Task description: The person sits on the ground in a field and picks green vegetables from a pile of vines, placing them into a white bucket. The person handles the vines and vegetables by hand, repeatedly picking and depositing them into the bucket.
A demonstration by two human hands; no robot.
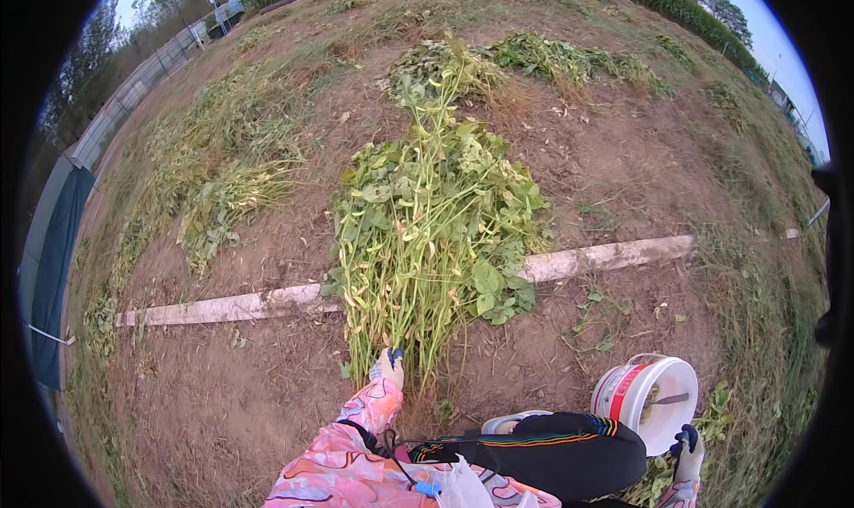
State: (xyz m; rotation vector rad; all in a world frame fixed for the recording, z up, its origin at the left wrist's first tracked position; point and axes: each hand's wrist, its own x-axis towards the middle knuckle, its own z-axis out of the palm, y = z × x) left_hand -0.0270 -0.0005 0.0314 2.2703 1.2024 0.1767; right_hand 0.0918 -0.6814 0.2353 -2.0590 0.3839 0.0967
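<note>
A heap of uprooted bean plants (427, 232) with green-yellow pods and leaves lies in front of me, stems toward me. My left hand (388, 368), in a pale glove with dark blue fingertips, is closed on bean stems at the near end of the heap. On my right, a white bucket (614, 391) with a red band leans over, mouth turned to the right and toward me. Some green bits and a brownish strip show inside. Beside its near rim is my right hand (688, 459), gloved alike, its dark fingers curled; whatever they hold is hidden.
A long pale pole (614, 255) lies across the soil, passing under the heap. More cut plants (236, 188) lie to the left, with further piles (560, 59) behind. My bent leg (551, 455) in black trousers sits between heap and bucket. Grass (756, 330) grows at right.
</note>
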